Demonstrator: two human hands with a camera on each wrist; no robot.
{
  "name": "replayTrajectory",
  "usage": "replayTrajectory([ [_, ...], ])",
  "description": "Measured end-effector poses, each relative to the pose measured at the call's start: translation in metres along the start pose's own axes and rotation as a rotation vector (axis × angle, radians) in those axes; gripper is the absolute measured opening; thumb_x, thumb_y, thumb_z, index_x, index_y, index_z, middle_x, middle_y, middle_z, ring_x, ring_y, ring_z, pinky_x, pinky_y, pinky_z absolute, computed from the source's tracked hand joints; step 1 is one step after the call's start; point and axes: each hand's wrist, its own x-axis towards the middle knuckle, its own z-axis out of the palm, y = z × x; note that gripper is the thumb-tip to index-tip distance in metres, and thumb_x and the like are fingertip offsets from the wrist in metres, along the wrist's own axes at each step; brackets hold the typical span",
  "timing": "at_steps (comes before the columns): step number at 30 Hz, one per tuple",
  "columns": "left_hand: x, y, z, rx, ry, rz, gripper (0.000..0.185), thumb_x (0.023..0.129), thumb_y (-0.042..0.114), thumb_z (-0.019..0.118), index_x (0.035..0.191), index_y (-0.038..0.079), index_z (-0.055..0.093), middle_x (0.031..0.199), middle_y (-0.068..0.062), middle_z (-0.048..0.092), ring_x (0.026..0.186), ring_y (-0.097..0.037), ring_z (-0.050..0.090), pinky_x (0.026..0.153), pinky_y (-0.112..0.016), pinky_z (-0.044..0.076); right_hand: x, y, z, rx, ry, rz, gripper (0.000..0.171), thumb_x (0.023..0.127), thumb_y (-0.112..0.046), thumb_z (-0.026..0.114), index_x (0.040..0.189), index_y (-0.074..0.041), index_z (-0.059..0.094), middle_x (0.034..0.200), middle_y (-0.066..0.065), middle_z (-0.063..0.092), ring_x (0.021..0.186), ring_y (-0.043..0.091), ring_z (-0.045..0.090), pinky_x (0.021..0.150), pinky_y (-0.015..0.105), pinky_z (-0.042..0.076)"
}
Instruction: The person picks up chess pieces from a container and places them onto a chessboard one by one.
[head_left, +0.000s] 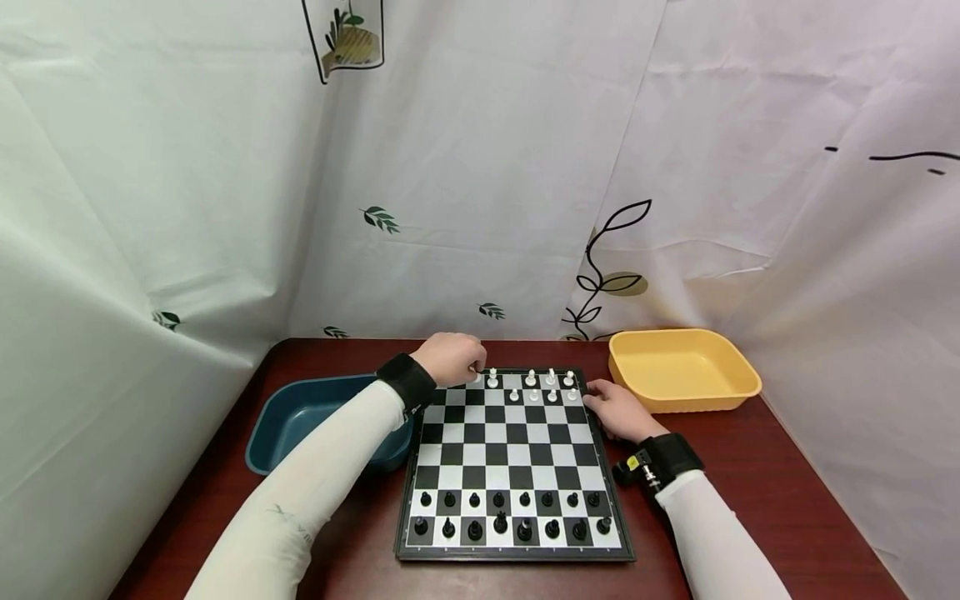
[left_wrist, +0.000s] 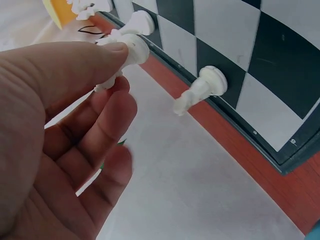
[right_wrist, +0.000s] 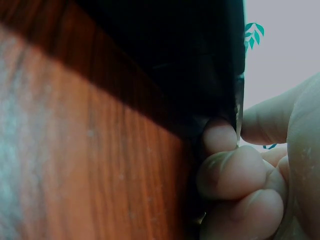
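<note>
1. Fingers (left_wrist: 107,57): your left thumb and forefinger pinch a white piece (left_wrist: 131,50) at the far left corner of the board (head_left: 517,454); the other fingers hang loose below it. In the head view the left hand (head_left: 452,357) sits over that corner, so the piece is hidden there.
2. Right hand (head_left: 618,408): it rests at the board's right edge, near the far end. In the right wrist view its fingertips (right_wrist: 220,137) curl against the board's dark rim, steadying it; nothing else is in that grip.
3. Black pieces (head_left: 510,512): sixteen stand in the two near rows. This side looks fully set.
4. White pieces (head_left: 536,386): roughly eight stand on the two far rows, mostly toward the right. Several squares on the left of those rows are bare.
5. Another white piece (left_wrist: 202,90) stands on the edge square next to the one you hold.
6. Blue tray (head_left: 300,417): left of the board, partly under your left forearm; I cannot tell its contents.
7. Yellow tray (head_left: 678,367): right of the board, past your right hand; no pieces show in it.
8. Progress, as a judgement: black done, white about half laid out, the far left squares left to fill.
</note>
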Motion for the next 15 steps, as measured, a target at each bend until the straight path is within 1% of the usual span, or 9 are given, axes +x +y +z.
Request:
replayTrajectory([
  [3, 0.003, -0.001, 0.002, 0.028, 0.004, -0.009, 0.017, 0.097, 0.005, 0.081, 0.089, 0.02, 0.076, 0.092, 0.004, 0.069, 0.079, -0.014, 0.057, 0.073, -0.035, 0.049, 0.0, -0.001, -0.001, 0.003, 0.001, 0.002, 0.041, 0.114, -0.021, 0.054, 0.145, 0.005, 0.059, 0.059, 0.007, 0.057, 0.045, 0.022, 0.056, 0.045, 0.037, 0.047],
  [5, 0.004, -0.002, 0.005, 0.045, 0.014, -0.002, 0.017, 0.095, 0.004, 0.081, 0.089, 0.019, 0.077, 0.091, 0.004, 0.072, 0.08, -0.014, 0.06, 0.076, -0.036, 0.05, 0.0, -0.001, -0.001, 0.005, 0.001, 0.003, 0.04, 0.114, -0.021, 0.054, 0.144, 0.004, 0.06, 0.06, 0.007, 0.057, 0.045, 0.022, 0.056, 0.045, 0.037, 0.047],
  [7, 0.007, -0.004, 0.01, 0.071, 0.026, 0.01, 0.02, 0.095, 0.004, 0.081, 0.085, 0.021, 0.075, 0.087, 0.006, 0.071, 0.078, -0.012, 0.058, 0.077, -0.035, 0.046, -0.001, -0.003, -0.001, 0.011, 0.001, 0.0, 0.041, 0.114, -0.021, 0.054, 0.145, 0.005, 0.06, 0.06, 0.007, 0.057, 0.045, 0.022, 0.056, 0.045, 0.037, 0.047],
  [10, 0.011, -0.006, 0.016, 0.095, 0.048, 0.038, 0.031, 0.093, 0.002, 0.08, 0.076, 0.024, 0.067, 0.076, 0.009, 0.062, 0.072, -0.011, 0.049, 0.078, -0.036, 0.035, -0.002, -0.003, -0.002, 0.021, 0.002, -0.002, 0.041, 0.113, -0.021, 0.054, 0.145, 0.005, 0.059, 0.06, 0.007, 0.057, 0.045, 0.022, 0.056, 0.045, 0.038, 0.047],
  [12, 0.012, -0.007, 0.019, 0.107, 0.051, 0.05, 0.038, 0.093, -0.001, 0.077, 0.071, 0.025, 0.059, 0.07, 0.01, 0.05, 0.07, -0.011, 0.038, 0.078, -0.037, 0.028, -0.003, -0.003, -0.002, 0.024, 0.001, -0.004, 0.042, 0.113, -0.021, 0.055, 0.145, 0.005, 0.059, 0.06, 0.007, 0.057, 0.045, 0.022, 0.056, 0.045, 0.038, 0.047],
  [13, 0.012, -0.007, 0.02, 0.106, 0.048, 0.054, 0.04, 0.093, -0.001, 0.077, 0.071, 0.026, 0.056, 0.069, 0.01, 0.047, 0.07, -0.011, 0.036, 0.079, -0.038, 0.027, -0.003, -0.003, -0.002, 0.024, 0.0, -0.003, 0.042, 0.113, -0.021, 0.055, 0.145, 0.005, 0.059, 0.06, 0.007, 0.057, 0.045, 0.022, 0.056, 0.045, 0.038, 0.047],
  [15, 0.012, -0.008, 0.022, 0.102, 0.041, 0.053, 0.04, 0.093, -0.001, 0.076, 0.072, 0.025, 0.056, 0.07, 0.009, 0.045, 0.07, -0.012, 0.035, 0.079, -0.038, 0.028, -0.002, -0.002, -0.001, 0.019, -0.003, -0.003, 0.041, 0.114, -0.021, 0.055, 0.145, 0.005, 0.06, 0.06, 0.006, 0.057, 0.045, 0.022, 0.056, 0.045, 0.038, 0.047],
])
